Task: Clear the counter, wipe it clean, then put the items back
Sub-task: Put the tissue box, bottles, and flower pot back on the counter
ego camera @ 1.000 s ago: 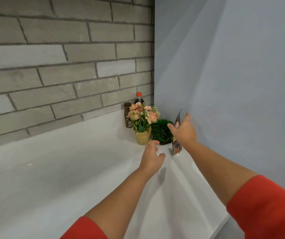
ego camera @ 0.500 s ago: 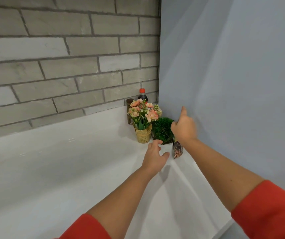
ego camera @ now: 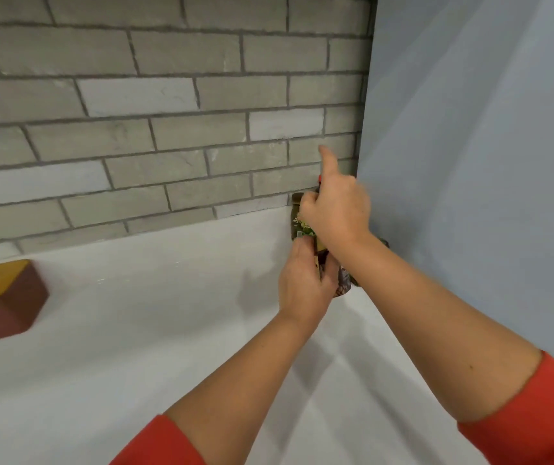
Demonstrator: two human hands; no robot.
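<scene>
A tissue box (ego camera: 7,297) sits on the white counter (ego camera: 168,330) at the left. Near the far right corner, the left hand (ego camera: 304,283) curls its fingers round the flower pot (ego camera: 319,263); a patterned pouch (ego camera: 344,283) stands just beside it. The right hand (ego camera: 339,213) is above the flowers (ego camera: 304,225), index finger raised, other fingers curled; whether it holds anything cannot be determined. A brown jar (ego camera: 297,204) and red-capped bottle (ego camera: 319,179) stand behind, in the corner
</scene>
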